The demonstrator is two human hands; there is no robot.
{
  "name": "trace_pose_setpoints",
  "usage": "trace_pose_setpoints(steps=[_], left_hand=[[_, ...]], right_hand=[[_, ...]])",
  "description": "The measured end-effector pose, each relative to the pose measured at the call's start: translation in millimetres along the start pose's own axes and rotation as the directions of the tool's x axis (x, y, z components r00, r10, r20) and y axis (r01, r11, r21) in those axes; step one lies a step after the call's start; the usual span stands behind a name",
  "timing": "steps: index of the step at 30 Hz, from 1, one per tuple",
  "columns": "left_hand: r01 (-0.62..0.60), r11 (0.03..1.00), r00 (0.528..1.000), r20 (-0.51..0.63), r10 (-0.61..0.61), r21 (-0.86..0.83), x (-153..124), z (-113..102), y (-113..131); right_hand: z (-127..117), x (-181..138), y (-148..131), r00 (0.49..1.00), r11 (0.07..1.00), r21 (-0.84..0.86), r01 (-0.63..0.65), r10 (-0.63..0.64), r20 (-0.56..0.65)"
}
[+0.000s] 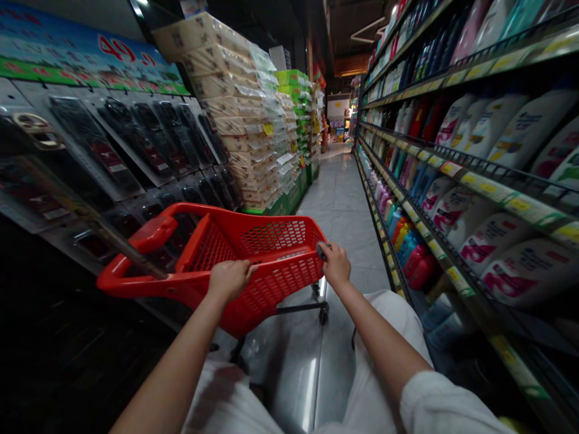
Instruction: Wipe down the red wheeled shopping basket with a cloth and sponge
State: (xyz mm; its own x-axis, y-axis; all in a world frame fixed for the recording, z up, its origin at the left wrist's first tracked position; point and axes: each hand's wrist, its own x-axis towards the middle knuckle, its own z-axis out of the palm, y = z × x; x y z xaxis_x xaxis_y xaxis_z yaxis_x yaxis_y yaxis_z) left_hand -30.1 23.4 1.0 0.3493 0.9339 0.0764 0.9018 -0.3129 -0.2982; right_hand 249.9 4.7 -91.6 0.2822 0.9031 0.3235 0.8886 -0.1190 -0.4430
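Observation:
A red plastic shopping cart stands turned sideways before me, its handle to the left and its basket showing no goods in the part I can see. My left hand is closed over the near side rim of the basket. At the right end, my right hand grips the basket's corner. A small dark grey piece shows at those fingers; whether it belongs to the cart or is held apart from it, I cannot tell.
Shelves of shampoo bottles run along the right. On the left hang packaged belts, with stacked wrapped packs and green cartons beyond. A grey tiled aisle leads away between them.

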Motion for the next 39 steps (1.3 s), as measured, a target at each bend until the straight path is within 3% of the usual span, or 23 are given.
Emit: trace_pose_setpoints(steps=[2, 4, 6, 8, 10, 13, 17, 19, 21, 24, 26, 28, 31, 35, 39], left_hand=[[0.016, 1.0, 1.0, -0.011, -0.016, -0.015, 2, -1, 10], [0.031, 0.999, 0.999, -0.014, -0.032, -0.024, 8, -2, 21], [0.043, 0.999, 0.999, -0.012, -0.044, -0.032, 14, -2, 32], [0.048, 0.998, 0.999, -0.021, -0.049, -0.04, 19, -3, 41], [0.046, 0.998, 0.998, -0.035, -0.048, -0.051, 21, -4, 47], [0.048, 0.996, 0.998, -0.042, -0.051, -0.072, 17, -5, 51], [0.058, 0.994, 0.997, -0.046, -0.062, -0.088, 11, -4, 58], [0.055, 0.994, 0.997, -0.053, -0.061, -0.098, 10, -4, 63], [0.055, 0.992, 0.997, -0.056, -0.062, -0.115, 10, -5, 69], [0.055, 0.99, 0.997, -0.042, -0.061, -0.13, 12, -11, 75], [0.046, 0.993, 0.999, -0.001, -0.046, -0.112, 14, -18, 73], [0.017, 0.996, 0.995, 0.095, -0.009, -0.085, 20, -26, 66], [-0.089, 0.985, 0.941, 0.311, 0.13, -0.145, 35, -31, 49], [-0.169, 0.898, 0.876, 0.355, 0.325, -0.406, 58, -21, 34], [-0.04, 0.775, 0.853, 0.383, 0.355, -0.63, 66, -10, 27]], right_hand=[[0, 8, 3, 0.991, 0.991, 0.017, -0.135, 0.135, -0.011], [4, 9, -11, 0.993, 0.992, 0.054, -0.115, 0.116, -0.012], [9, 4, -37, 0.999, 0.993, 0.104, 0.052, -0.052, -0.001], [14, -3, -61, 0.97, 0.961, 0.142, 0.238, -0.242, 0.011], [16, -6, -72, 0.946, 0.935, 0.154, 0.318, -0.324, 0.009], [11, 4, -53, 0.969, 0.961, 0.128, 0.245, -0.247, -0.003], [0, 28, -6, 1.0, 0.997, 0.081, -0.004, 0.005, -0.011], [-3, 31, 0, 0.994, 0.992, 0.078, -0.103, 0.105, -0.019], [-2, 25, -10, 0.996, 0.993, 0.085, -0.085, 0.087, -0.017], [0, 7, -36, 0.992, 0.986, 0.108, 0.125, -0.126, 0.004], [-1, -1, -42, 0.968, 0.962, 0.116, 0.246, -0.25, 0.02], [-6, 1, -36, 0.961, 0.959, 0.094, 0.267, -0.272, 0.045], [-16, 17, -15, 0.989, 0.992, 0.011, 0.129, -0.129, 0.066], [-19, 26, -12, 0.998, 0.999, -0.043, -0.033, 0.035, 0.058], [-12, 10, -32, 0.982, 0.983, 0.022, 0.184, -0.184, 0.05]])
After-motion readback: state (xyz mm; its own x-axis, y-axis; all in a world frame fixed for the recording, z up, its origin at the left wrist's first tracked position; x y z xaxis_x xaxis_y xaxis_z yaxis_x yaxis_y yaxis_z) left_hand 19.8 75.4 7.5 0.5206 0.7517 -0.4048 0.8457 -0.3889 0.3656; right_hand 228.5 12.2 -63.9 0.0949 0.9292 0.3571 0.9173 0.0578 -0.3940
